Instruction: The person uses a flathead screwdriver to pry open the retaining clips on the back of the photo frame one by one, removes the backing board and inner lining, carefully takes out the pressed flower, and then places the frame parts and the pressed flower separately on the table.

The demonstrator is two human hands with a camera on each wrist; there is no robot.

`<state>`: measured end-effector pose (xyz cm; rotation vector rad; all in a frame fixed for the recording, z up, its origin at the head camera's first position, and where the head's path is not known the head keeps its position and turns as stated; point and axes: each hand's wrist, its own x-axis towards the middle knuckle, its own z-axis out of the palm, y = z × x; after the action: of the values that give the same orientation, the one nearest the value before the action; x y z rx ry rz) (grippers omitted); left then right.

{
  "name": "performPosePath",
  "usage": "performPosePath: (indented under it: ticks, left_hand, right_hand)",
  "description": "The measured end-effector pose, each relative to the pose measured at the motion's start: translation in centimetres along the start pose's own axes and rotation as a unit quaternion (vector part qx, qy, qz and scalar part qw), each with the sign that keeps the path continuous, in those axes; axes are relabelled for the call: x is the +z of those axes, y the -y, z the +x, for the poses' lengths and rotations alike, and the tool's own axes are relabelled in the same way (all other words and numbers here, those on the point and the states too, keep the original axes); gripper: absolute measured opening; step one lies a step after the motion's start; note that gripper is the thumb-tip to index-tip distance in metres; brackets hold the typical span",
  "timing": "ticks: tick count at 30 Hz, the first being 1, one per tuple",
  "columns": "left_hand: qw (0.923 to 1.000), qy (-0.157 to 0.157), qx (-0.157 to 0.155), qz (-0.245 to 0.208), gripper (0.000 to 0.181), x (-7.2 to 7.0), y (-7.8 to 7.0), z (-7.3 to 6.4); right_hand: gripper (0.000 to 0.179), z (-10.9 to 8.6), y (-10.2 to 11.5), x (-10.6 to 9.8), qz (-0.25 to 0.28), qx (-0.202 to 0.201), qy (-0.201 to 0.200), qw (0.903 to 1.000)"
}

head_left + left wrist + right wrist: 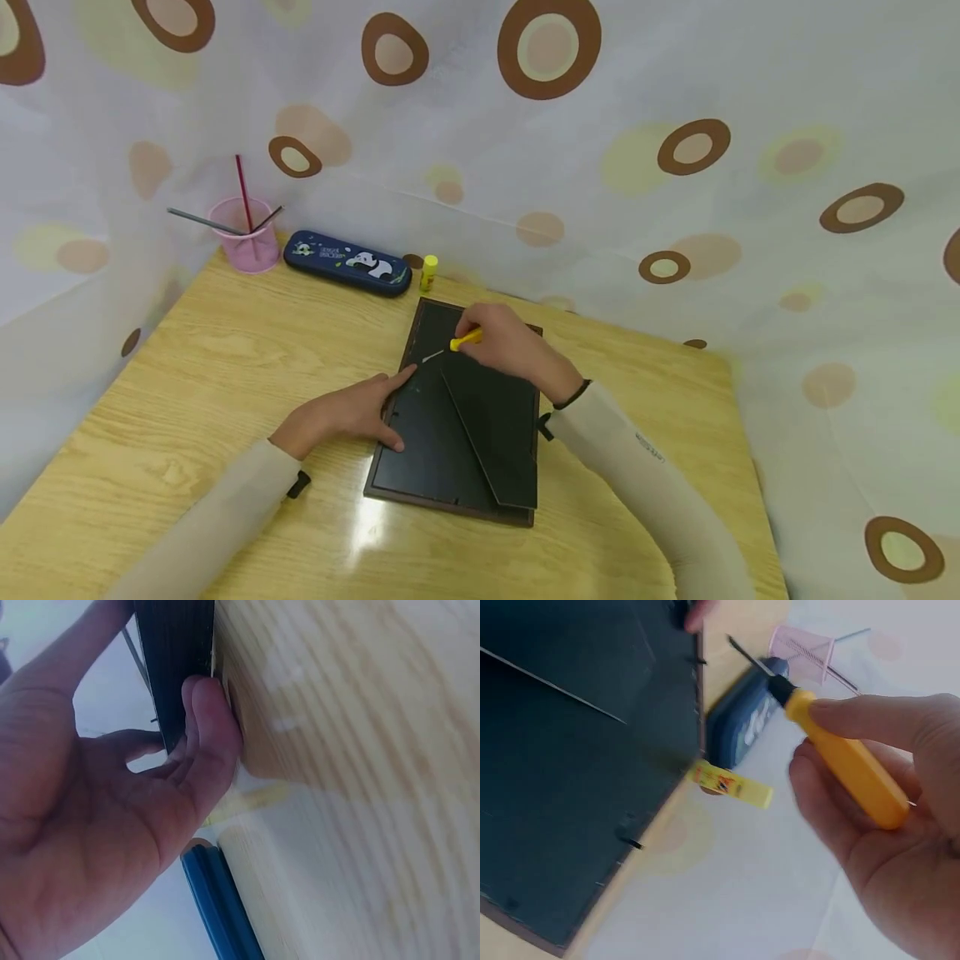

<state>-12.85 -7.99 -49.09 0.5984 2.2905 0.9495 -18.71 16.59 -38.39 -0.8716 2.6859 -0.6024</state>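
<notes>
One black frame (435, 458), flat near the desk's (225, 358) far edge. Right hand (506, 337): grip clamped on yellow screwdriver (856, 774), shaft over frame; tip contact unclear. Left hand (352, 412): grip clamped on frame's left side. Glue stick (428, 273) just past frame, by desk's far edge.

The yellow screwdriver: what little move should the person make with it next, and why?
Perhaps bring the screwdriver to the small dark tab at the edge of the frame and gently ease that up. The right hand grips the screwdriver, its tip seems clear of that tab, and the left hand holds the frame, which could steady it.
</notes>
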Motion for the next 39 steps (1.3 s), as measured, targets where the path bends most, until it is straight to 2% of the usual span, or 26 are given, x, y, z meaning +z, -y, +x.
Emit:
performPosePath:
  ticks: [4, 9, 16, 23, 27, 30, 34, 39]
  left_hand:
    - [0.9997, 0.015, 0.006, -0.017, 0.123, -0.2, 0.2, 0.0]
    - [0.9988, 0.023, 0.026, -0.034, 0.123, -0.4, 0.8, -0.1]
    - [0.998, -0.003, 0.057, -0.027, 0.12, 0.3, 1.4, -1.2]
    - [0.996, -0.051, 0.073, 0.007, 0.115, 2.0, 1.5, -3.3]
    - [0.9941, -0.06, 0.086, 0.03, 0.126, 2.9, 1.3, -4.0]
    - [0.9939, -0.066, 0.081, 0.035, 0.13, 3.2, 1.2, -4.3]
    - [0.9942, -0.065, 0.078, 0.035, 0.134, 3.2, 1.2, -4.4]
    - [0.9947, -0.058, 0.078, 0.033, 0.136, 3.0, 1.2, -4.5]
  right_hand:
    - [0.01, -2.3, -0.3, 1.5, 0.027, -0.009, -0.034, 0.999]
    - [0.011, -4.4, 0.1, 3.5, 0.056, -0.016, -0.056, 0.9967]
    - [0.01, -6.4, 1.6, 5.8, 0.065, -0.004, -0.056, 0.9963]
    - [0.01, -6.8, 2.3, 7.2, 0.062, 0.009, -0.047, 0.9969]
    - [0.011, -6.8, 2.3, 7.5, 0.058, 0.022, -0.043, 0.9971]
    - [0.01, -6.7, 2.2, 7.8, 0.063, 0.019, -0.041, 0.997]
    - [0.011, -6.4, 2.3, 8.1, 0.064, 0.012, -0.037, 0.9972]
    - [0.012, -6.1, 2.6, 8.2, 0.038, 0.016, -0.015, 0.999]
